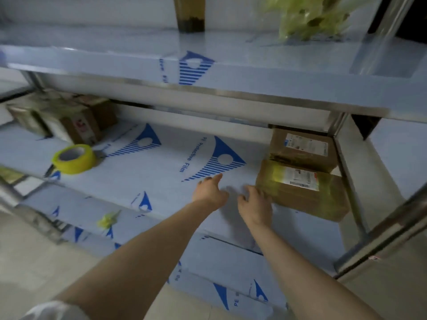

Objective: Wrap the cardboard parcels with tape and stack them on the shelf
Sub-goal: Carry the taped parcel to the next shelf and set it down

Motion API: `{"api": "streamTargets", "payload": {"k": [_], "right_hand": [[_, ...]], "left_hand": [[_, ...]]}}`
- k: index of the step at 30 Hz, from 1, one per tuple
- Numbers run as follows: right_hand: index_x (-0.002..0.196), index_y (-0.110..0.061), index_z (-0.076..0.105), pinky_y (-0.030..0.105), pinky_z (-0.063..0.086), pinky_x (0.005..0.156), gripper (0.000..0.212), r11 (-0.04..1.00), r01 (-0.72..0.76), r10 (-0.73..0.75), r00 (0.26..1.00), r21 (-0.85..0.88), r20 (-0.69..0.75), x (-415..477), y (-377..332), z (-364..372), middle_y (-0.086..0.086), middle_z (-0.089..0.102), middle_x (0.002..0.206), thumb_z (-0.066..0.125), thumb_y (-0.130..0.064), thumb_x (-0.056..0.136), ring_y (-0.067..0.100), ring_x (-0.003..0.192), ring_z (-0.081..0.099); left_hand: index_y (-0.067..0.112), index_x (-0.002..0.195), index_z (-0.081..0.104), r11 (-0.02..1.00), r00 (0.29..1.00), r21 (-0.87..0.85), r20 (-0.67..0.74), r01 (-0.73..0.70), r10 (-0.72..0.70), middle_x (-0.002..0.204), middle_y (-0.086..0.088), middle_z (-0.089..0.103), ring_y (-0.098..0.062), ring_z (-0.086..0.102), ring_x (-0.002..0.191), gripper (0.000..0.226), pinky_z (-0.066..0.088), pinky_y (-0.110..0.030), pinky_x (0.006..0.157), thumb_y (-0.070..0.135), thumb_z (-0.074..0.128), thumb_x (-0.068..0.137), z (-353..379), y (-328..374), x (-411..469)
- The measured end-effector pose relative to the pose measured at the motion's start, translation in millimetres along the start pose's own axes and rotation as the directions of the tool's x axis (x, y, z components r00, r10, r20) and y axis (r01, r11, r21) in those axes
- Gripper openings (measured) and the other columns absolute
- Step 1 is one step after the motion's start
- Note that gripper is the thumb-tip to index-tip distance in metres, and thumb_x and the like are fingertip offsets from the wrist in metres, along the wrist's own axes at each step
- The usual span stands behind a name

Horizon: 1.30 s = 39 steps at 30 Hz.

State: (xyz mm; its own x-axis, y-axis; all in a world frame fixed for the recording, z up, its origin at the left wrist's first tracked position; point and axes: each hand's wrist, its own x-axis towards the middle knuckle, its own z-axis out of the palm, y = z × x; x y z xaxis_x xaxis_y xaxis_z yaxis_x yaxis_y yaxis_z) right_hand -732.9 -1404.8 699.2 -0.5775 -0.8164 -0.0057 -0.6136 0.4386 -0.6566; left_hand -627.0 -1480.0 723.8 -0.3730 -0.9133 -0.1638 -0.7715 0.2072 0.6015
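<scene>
Two bare arms reach into a metal shelf (161, 185) covered in blue-printed protective film. The left hand (209, 192) hovers with fingers loose, holding nothing. The right hand (254, 204), fingers spread, seems to touch the left edge of a yellow-taped cardboard parcel (302, 195) lying just before a second parcel (302, 151). A yellow tape roll (74, 158) sits well apart, left. The slick film may let a careless push skew the parcel or slide it towards the shelf's front edge.
</scene>
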Motion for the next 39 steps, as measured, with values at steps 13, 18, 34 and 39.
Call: {"api": "streamTargets", "payload": {"k": [13, 18, 34, 39], "right_hand": [[0.129, -0.019, 0.057, 0.039, 0.021, 0.114, 0.038, 0.839, 0.448, -0.385, 0.89, -0.308, 0.246, -33.7, -242.1, 151.2, 0.0, 0.055, 0.134, 0.042, -0.036, 0.097, 0.02, 0.13, 0.042], [0.126, -0.019, 0.06, 0.037, 0.024, 0.113, 0.037, 0.803, 0.531, -0.461, 0.841, -0.271, 0.282, -59.1, -337.7, 218.5, 0.003, 0.057, 0.132, 0.046, -0.035, 0.096, 0.022, 0.127, 0.045], [0.131, -0.02, 0.055, 0.036, 0.025, 0.109, 0.039, 0.748, 0.647, -0.537, 0.722, -0.149, 0.437, -37.2, -528.1, 393.9, 0.006, 0.052, 0.137, 0.046, -0.033, 0.096, 0.028, 0.129, 0.042], [0.131, -0.019, 0.055, 0.035, 0.026, 0.108, 0.038, 0.77, 0.631, -0.538, 0.722, -0.095, 0.434, 6.4, -591.9, 448.4, 0.005, 0.053, 0.136, 0.048, -0.031, 0.096, 0.026, 0.129, 0.042]], "left_hand": [[0.028, 0.144, 0.036, 0.892, 0.981, 0.451, -0.185, 0.038, 0.052, 0.143, -0.007, 0.043, -0.03, 0.027, 0.136, 0.058, 0.02, -0.04, 0.111, 0.037, 0.05, 0.089, -205.7, -216.7, -27.4], [0.025, 0.143, 0.038, 0.876, 0.97, 0.465, -0.244, 0.131, -0.016, 0.144, -0.009, 0.041, -0.03, 0.023, 0.139, 0.057, 0.017, -0.043, 0.114, 0.035, 0.051, 0.089, -279.5, -304.4, -44.9], [0.027, 0.147, 0.032, 0.857, 0.906, 0.391, -0.385, 0.335, -0.179, 0.145, -0.005, 0.043, -0.026, 0.029, 0.138, 0.058, 0.022, -0.037, 0.112, 0.035, 0.048, 0.091, -418.9, -481.5, 9.0], [0.026, 0.146, 0.033, 0.846, 0.908, 0.4, -0.365, 0.352, -0.206, 0.144, -0.007, 0.045, -0.027, 0.03, 0.137, 0.058, 0.027, -0.037, 0.11, 0.036, 0.048, 0.091, -471.3, -531.8, 71.3]]}}
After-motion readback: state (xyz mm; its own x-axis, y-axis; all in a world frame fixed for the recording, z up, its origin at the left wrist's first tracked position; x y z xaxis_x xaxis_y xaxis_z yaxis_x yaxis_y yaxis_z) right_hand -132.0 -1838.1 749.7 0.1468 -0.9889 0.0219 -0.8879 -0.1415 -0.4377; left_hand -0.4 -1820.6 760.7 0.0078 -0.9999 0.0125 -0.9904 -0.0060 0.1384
